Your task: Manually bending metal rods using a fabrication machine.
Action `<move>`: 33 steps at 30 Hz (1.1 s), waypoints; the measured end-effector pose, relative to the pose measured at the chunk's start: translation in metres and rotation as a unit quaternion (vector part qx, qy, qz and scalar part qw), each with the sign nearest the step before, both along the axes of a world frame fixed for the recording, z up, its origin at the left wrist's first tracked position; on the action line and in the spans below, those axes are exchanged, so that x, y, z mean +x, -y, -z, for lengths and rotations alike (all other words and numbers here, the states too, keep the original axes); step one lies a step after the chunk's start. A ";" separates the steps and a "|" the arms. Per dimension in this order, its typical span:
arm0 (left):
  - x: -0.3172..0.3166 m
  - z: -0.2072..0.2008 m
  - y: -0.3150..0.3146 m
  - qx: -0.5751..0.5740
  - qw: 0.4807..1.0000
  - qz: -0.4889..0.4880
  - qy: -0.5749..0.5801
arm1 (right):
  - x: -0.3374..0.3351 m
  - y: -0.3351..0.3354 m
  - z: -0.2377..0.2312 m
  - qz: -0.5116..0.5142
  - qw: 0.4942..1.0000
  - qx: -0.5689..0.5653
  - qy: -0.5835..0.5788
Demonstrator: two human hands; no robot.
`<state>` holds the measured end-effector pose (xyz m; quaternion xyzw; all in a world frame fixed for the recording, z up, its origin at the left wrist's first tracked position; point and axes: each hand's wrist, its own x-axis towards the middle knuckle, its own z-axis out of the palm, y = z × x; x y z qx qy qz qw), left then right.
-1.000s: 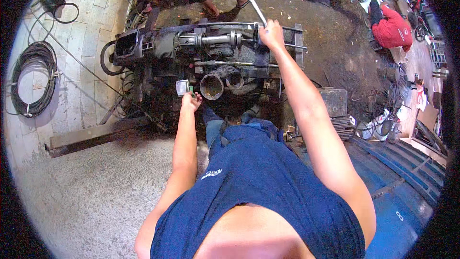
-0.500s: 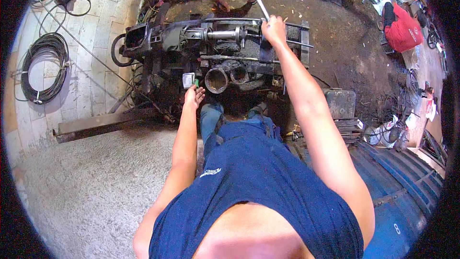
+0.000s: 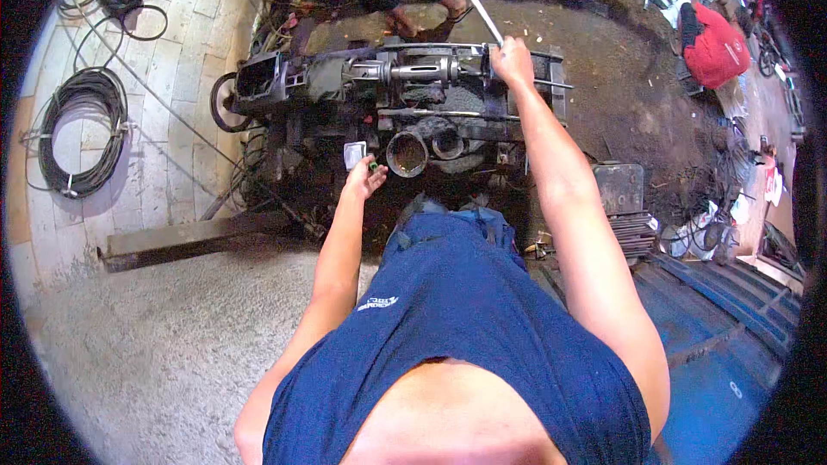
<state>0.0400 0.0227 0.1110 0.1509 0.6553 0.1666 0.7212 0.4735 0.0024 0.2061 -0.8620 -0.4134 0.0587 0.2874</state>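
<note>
A dark, greasy machine (image 3: 345, 125) with a bright metal shaft (image 3: 420, 72) and long rails lies across the space ahead of me. At its right part, my right hand (image 3: 513, 63) is closed round the lower end of a pale, straight lever (image 3: 479, 9) that slants up to the left. My left hand (image 3: 368, 179) is beside a small whitish box (image 3: 354, 154) on the near side of the machine, its fingers apart and slightly curled. A green part shows by these fingers; whether they touch it is unclear. Two round, open metal cans (image 3: 407, 153) sit just right of this hand.
A coil of black cable (image 3: 82, 132) lies on pale tiles at left. A long metal beam (image 3: 189, 239) rests nearer. Another person's feet show beyond the machine, and a person in a red top (image 3: 717, 47) is at far right. Stacked metal bars (image 3: 631, 235) lie right.
The view has shifted slightly, so the machine appears a little further right. My right hand stays on the lever. My left hand stays beside the box, its fingers a little more curled.
</note>
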 end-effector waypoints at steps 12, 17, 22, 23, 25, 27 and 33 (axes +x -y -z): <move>-0.010 0.003 0.002 0.003 0.999 0.022 0.023 | 0.013 -0.005 0.013 -0.023 0.999 0.013 0.038; -0.011 0.002 -0.001 -0.003 0.999 0.019 0.035 | 0.013 -0.003 0.010 -0.013 1.000 0.011 0.016; -0.005 -0.001 0.006 0.017 1.000 -0.013 0.019 | 0.002 -0.004 0.001 0.013 1.000 -0.013 -0.001; -0.003 -0.003 0.006 0.019 1.000 -0.018 0.016 | 0.004 -0.003 0.001 0.009 1.000 -0.016 -0.011; 0.000 -0.001 0.006 0.023 0.999 -0.019 0.015 | 0.007 -0.001 0.001 0.002 1.000 -0.015 -0.018; 0.004 0.002 0.005 0.026 0.999 -0.019 0.015 | 0.009 -0.001 0.002 0.007 1.000 -0.004 -0.021; 0.014 0.013 0.004 0.007 0.999 -0.043 -0.023 | 0.002 -0.001 -0.007 0.018 0.999 -0.008 -0.042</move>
